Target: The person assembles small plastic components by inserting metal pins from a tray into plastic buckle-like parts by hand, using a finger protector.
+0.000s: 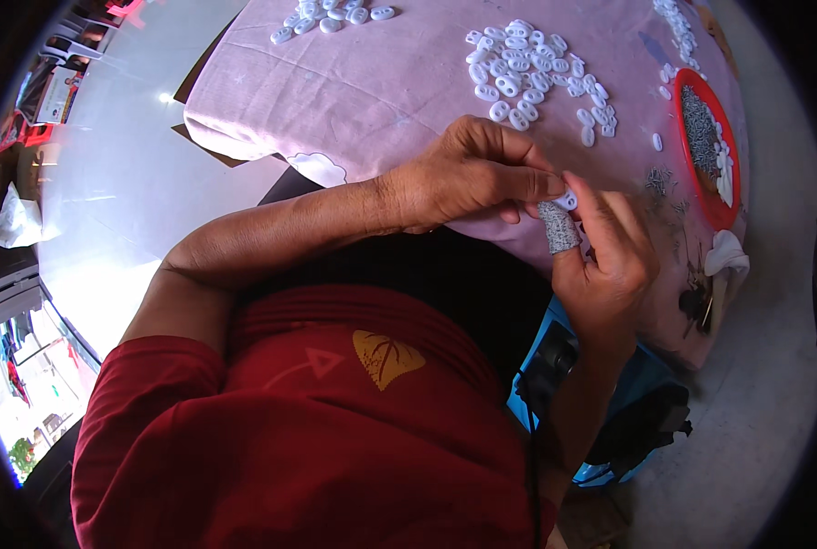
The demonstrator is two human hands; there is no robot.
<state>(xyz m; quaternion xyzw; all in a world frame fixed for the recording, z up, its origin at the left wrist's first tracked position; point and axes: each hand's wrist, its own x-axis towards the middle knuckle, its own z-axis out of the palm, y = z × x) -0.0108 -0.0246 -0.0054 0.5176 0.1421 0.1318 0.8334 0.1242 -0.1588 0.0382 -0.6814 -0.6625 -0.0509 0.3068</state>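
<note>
A small white oval piece with two dark holes (568, 199) is pinched between my hands over the table's near edge. My left hand (477, 178) is closed, its thumb and fingertips pressing the piece from the left. Against its other side sits my right hand (610, 242), with the fingers curled in. A grey speckled wrap (557, 229) covers my right thumb. Part of the piece is hidden behind the fingertips. Beyond my hands lies a loose pile of similar white oval pieces (518, 62).
A pink cloth (363, 101) covers the table. At the right stands a red tray (722, 218) with small grey metal parts and white pieces. Loose metal bits (660, 180) lie beside it. Another white pile (322, 13) is at the far left. A white cloth (727, 254) sits at the right edge.
</note>
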